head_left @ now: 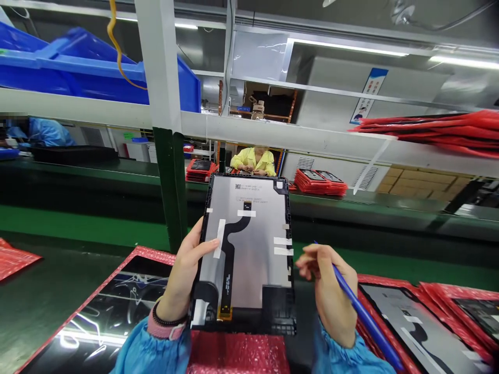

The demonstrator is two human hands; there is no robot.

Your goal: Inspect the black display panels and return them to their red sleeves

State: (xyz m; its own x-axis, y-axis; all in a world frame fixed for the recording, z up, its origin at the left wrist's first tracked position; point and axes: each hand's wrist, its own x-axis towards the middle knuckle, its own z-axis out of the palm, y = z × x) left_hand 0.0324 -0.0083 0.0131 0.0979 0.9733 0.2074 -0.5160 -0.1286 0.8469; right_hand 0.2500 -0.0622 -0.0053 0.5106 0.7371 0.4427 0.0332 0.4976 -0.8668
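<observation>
Holding a display panel point(249, 259), gray back in view, above the counter point(42, 296) in the left hand point(183, 272), clamped on the panel's left edge with the thumb by a white tape strip point(220, 228). Gripping a blue pen-like tool point(364, 314) in the right hand point(333, 291), closed around it just beside the panel's right edge. Left of the left hand, a glossy black screen point(128, 301) on red wrap. Between and below both hands, red bubble wrap point(237, 356). Right of the right hand, another gray-backed panel point(401, 304) on red wrap. Far beyond both hands, a person in yellow point(247, 156).
</observation>
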